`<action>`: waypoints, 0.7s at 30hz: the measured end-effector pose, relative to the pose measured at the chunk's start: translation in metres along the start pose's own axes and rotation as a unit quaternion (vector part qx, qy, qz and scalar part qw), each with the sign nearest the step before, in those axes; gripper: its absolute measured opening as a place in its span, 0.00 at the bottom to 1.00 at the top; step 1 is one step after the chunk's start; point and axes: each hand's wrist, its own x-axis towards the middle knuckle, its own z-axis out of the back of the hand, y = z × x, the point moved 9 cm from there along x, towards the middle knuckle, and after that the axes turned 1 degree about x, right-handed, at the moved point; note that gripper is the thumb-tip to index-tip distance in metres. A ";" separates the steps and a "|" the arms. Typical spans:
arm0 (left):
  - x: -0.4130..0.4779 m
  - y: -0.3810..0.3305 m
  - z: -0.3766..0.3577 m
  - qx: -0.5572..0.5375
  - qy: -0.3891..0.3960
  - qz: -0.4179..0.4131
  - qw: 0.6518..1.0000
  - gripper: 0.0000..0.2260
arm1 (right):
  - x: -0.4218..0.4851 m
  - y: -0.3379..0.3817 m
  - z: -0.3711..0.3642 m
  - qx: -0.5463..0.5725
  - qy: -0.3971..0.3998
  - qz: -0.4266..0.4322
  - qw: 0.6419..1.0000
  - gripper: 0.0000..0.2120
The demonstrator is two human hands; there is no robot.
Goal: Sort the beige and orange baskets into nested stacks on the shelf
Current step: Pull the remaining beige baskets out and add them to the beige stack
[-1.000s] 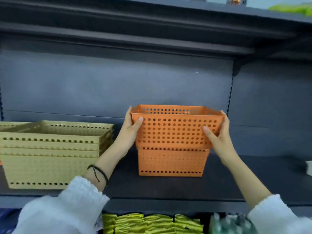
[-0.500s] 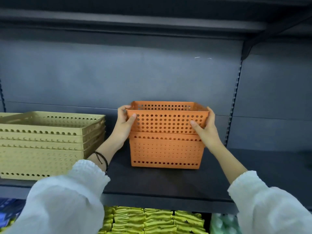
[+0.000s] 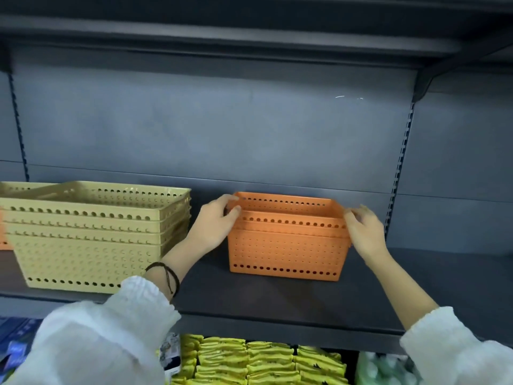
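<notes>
Two orange perforated baskets [image 3: 286, 245] stand nested on the dark shelf [image 3: 277, 301], the upper one sunk almost fully into the lower. My left hand [image 3: 216, 220] grips the left end of the upper basket's rim. My right hand [image 3: 363, 232] rests on the right end of the rim, fingers curled over it. To the left, a nested stack of several beige perforated baskets [image 3: 91, 234] stands on the same shelf. A sliver of another orange basket [image 3: 3, 240] shows at the left edge behind the beige stack.
The grey back panel [image 3: 249, 134] and an upper shelf [image 3: 222, 31] close in the space. A bracket and slotted upright [image 3: 402, 162] stand at the right. Yellow packets [image 3: 249, 359] fill the shelf below. Bare shelf lies right of the orange baskets.
The upper orange basket has gone down into the lower one, from standing high to nearly fully nested. Both hands moved down with it.
</notes>
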 end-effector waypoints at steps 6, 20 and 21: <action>-0.009 -0.058 0.076 0.316 0.000 -0.193 0.929 0.13 | -0.030 0.117 -0.042 -0.093 0.091 0.209 0.969 0.15; -0.099 0.162 0.413 0.514 -0.029 -0.066 0.854 0.14 | -0.197 0.420 -0.265 -0.031 0.229 0.411 0.882 0.16; -0.105 0.179 0.425 0.550 -0.007 -0.063 0.833 0.15 | -0.212 0.437 -0.282 -0.046 0.216 0.433 0.874 0.17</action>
